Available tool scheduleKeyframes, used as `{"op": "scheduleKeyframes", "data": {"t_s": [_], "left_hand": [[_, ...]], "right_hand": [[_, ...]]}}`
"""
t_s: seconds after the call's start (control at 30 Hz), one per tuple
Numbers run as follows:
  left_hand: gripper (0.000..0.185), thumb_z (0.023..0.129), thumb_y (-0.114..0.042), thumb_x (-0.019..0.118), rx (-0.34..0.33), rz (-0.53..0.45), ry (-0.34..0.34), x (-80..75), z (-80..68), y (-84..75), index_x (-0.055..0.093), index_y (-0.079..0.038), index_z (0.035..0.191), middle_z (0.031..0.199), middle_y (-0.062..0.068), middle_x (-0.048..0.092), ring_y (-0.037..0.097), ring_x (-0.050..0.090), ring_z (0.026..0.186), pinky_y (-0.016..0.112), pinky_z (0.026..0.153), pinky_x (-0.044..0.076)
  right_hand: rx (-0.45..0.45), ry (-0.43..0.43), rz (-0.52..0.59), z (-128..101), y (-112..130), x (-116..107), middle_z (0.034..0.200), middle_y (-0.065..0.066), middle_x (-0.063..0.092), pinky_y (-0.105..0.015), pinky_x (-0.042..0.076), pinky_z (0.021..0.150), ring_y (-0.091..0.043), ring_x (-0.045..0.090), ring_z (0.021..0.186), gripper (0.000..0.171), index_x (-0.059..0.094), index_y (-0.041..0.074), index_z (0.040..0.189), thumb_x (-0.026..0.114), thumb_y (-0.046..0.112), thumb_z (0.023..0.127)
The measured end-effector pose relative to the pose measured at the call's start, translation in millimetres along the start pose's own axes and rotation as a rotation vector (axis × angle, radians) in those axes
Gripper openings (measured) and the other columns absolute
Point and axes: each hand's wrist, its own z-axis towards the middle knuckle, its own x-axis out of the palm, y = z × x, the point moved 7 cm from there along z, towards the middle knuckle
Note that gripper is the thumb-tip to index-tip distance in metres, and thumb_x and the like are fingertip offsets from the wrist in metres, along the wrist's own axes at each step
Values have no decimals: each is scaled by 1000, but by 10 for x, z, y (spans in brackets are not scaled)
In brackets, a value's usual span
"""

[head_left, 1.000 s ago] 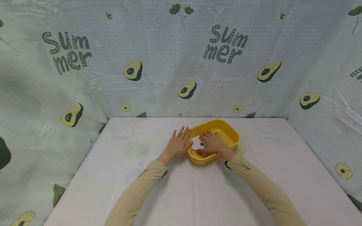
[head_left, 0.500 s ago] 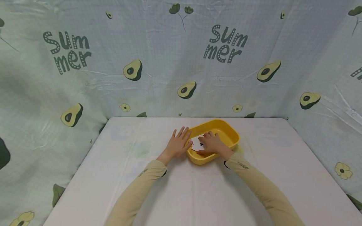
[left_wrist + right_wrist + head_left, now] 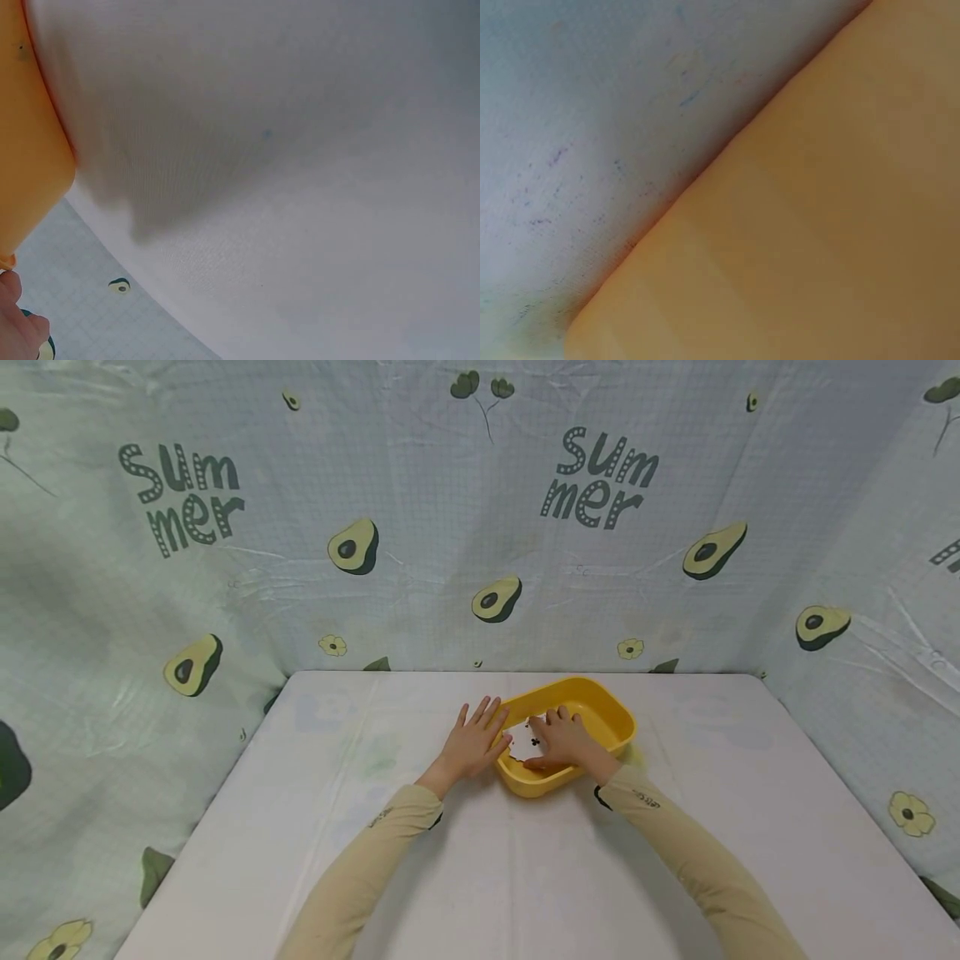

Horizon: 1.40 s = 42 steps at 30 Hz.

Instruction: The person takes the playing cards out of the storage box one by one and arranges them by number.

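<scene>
Far left, the avocado-print cloth (image 3: 187,664) hangs as a backdrop behind the white table (image 3: 315,827). Moving in, the left hand (image 3: 471,745) lies flat on the table, fingers straight and spread, released, gripping nothing; its thumb side sits just against the near-left wall of the yellow tray (image 3: 611,714). The left wrist view agrees: the tray's yellow wall (image 3: 26,150) stands right beside the hand, with the tabletop (image 3: 300,187) stretching away from it.

Now the tray itself. Its long axis runs diagonally, from the near-left corner by the left thumb out toward the far right, beyond the fingertips of the right hand (image 3: 564,742). It sits on the table between and just ahead of the two hands.

Inside it, the right hand lies palm down, fingers gently bent over a white sheet with small dark marks (image 3: 525,737) showing just left of those fingers. Whether the fingers pinch the sheet or merely press on it cannot be told. The right wrist view shows only yellow tray surface (image 3: 817,225) and table.

Progress, as a judgement: the sheet looks to be already down in the tray, the right hand not yet clear of it.
</scene>
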Motion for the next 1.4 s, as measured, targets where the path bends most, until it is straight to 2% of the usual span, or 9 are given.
{"op": "scheduleKeyframes", "data": {"t_s": [0.1, 0.2, 0.37, 0.67, 0.8, 0.93, 1.13, 1.4], "left_hand": [[55, 96, -43, 23, 3, 7, -5, -6, -2, -3, 22, -14, 143, 150, 6, 18, 23, 11, 140, 49, 111, 11], [55, 95, -43, 23, 4, 8, -8, -12, -2, -2, 22, -14, 143, 150, 7, 18, 23, 12, 139, 50, 111, 11], [55, 96, -42, 24, -4, 0, -1, -15, -4, 8, 22, -13, 143, 150, 7, 18, 23, 11, 140, 50, 111, 11], [55, 96, -42, 23, -6, 6, 3, -3, -2, 18, 22, -13, 143, 150, 7, 17, 23, 10, 140, 50, 111, 11], [56, 96, -43, 22, -8, 8, -1, 5, 5, 26, 21, -13, 143, 150, 7, 16, 23, 9, 140, 50, 111, 10], [56, 95, -43, 22, -5, -3, -8, 9, 8, 25, 22, -13, 143, 150, 7, 17, 23, 9, 140, 50, 111, 9], [55, 96, -43, 22, 2, -7, -12, 17, 8, 10, 23, -13, 142, 150, 7, 17, 24, 11, 140, 51, 110, 10], [55, 96, -42, 23, -2, -4, -9, 8, 6, 3, 23, -13, 142, 150, 7, 16, 24, 10, 140, 50, 111, 9]], "right_hand": [[15, -12, -7, -2, -12, -22, 131, -19, 41, -52, 31, 96, -35, 33, 119, 96, 34, 4, 136, 55, 69, 69], [18, -38, -6, -10, -21, -61, 129, -19, 42, -52, 32, 95, -35, 35, 118, 97, 39, -1, 131, 58, 69, 66], [13, -78, 4, -42, -41, -125, 118, -17, 45, -49, 35, 89, -33, 37, 110, 91, 46, 2, 124, 62, 68, 63], [60, -62, 40, -121, -117, -160, 120, -22, 42, -56, 31, 94, -39, 36, 108, 93, 38, 10, 135, 64, 64, 64], [60, -64, 25, -133, -156, -172, 127, -22, 40, -57, 31, 97, -41, 35, 114, 97, 34, 6, 136, 65, 64, 64], [41, -88, 31, -149, -183, -200, 128, -22, 40, -60, 31, 96, -43, 35, 117, 98, 38, 2, 133, 66, 63, 62], [64, -71, 55, -192, -228, -220, 126, -21, 42, -56, 32, 95, -39, 38, 110, 97, 39, 6, 133, 66, 65, 61], [70, -95, 53, -283, -281, -318, 120, -21, 46, -56, 34, 93, -38, 42, 104, 95, 41, 3, 129, 68, 64, 61]]}}
